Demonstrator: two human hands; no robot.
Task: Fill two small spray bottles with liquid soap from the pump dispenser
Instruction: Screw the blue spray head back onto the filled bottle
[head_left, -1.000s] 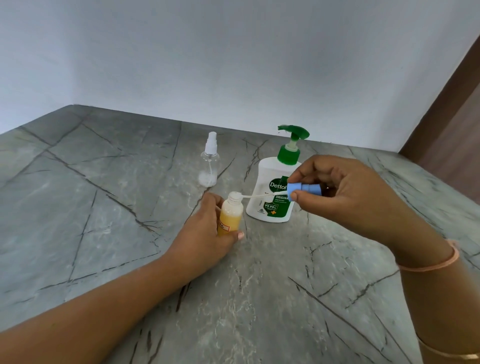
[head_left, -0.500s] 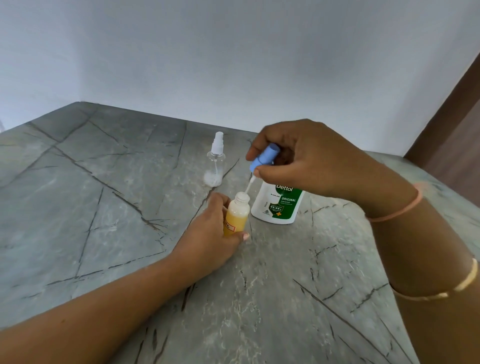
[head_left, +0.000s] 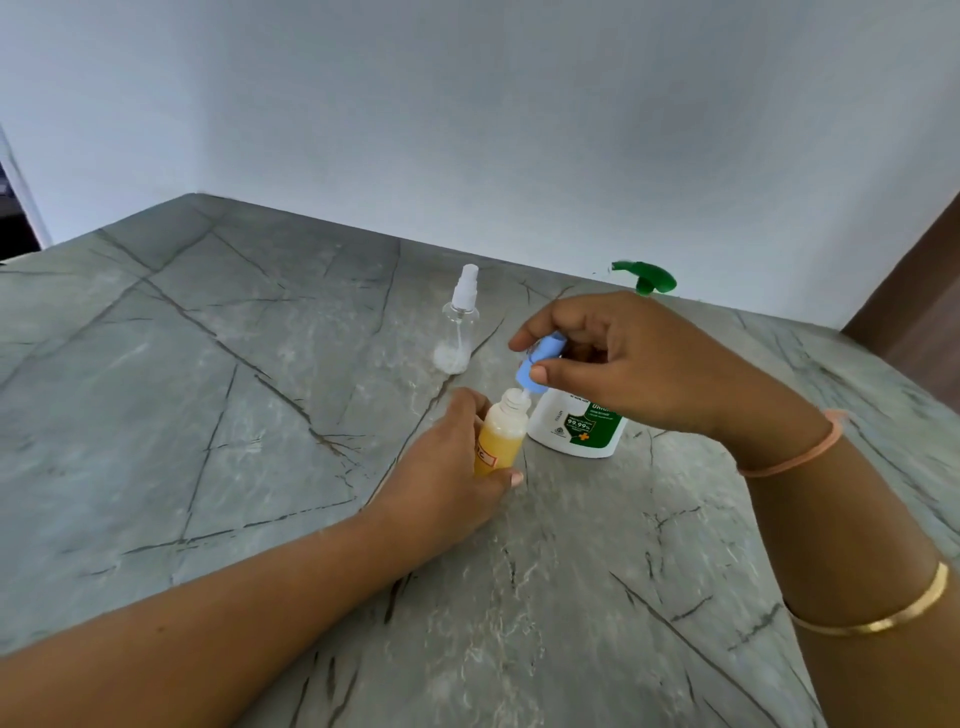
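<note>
My left hand (head_left: 447, 467) grips a small bottle (head_left: 500, 439) that stands upright on the table, mostly filled with yellow-orange liquid. Just above its open neck, my right hand (head_left: 639, 364) pinches the blue spray cap (head_left: 537, 364), tilted, with its dip tube reaching into the neck. The white soap dispenser (head_left: 582, 423) with a green pump head (head_left: 647, 278) stands right behind, largely hidden by my right hand. A second clear spray bottle (head_left: 460, 325) with a white cap stands further back, a little white foam at its bottom.
The grey marble-patterned table (head_left: 208, 415) runs to a pale wall at the back. A brown wooden surface (head_left: 924, 291) shows at the far right edge.
My right hand has turned the blue cap from lying sideways to nearly upright and lowered it, so its tube has slid into the small bottle's neck. My left hand kept hold of the bottle.
</note>
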